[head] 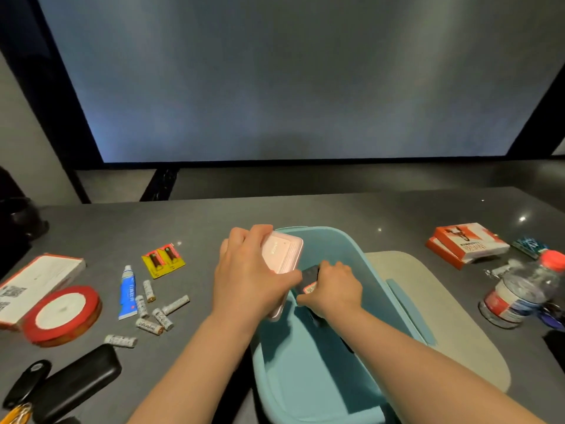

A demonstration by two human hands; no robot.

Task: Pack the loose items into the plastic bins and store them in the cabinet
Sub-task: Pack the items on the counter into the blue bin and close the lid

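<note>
Here the left hand (250, 270) grips a pink box (282, 255) across its flat top face, fingers curled over the far edge, holding it at the near-left rim of the teal plastic bin (345, 249), half over the opening. The right hand (333, 289) pinches a small dark box (309, 280) with a pale label, already down inside the bin against its left wall. The pink box looks rigid and smooth-skinned, probably light for its bulk, so a broad grip spanning its short sides should serve better than a fingertip pinch, which could slide on the glossy surface. Its long axis runs from the far right toward the near left, and it is tilted, the far end raised above the rim and the near end dipping toward the person. The dark box seems stiff and light too; how it points is hard to read because the fingers cover most of it. The bin stands on the grey tabletop (214, 221) with its long axis running away from the person, beside a pale lid (452, 307) lying to its right. Loose batteries (159, 313), a blue tube (127, 292), a red tape roll (61, 313), a black case (76, 384), red booklets (467, 243) and a water bottle (519, 292) remain unpacked.
</note>
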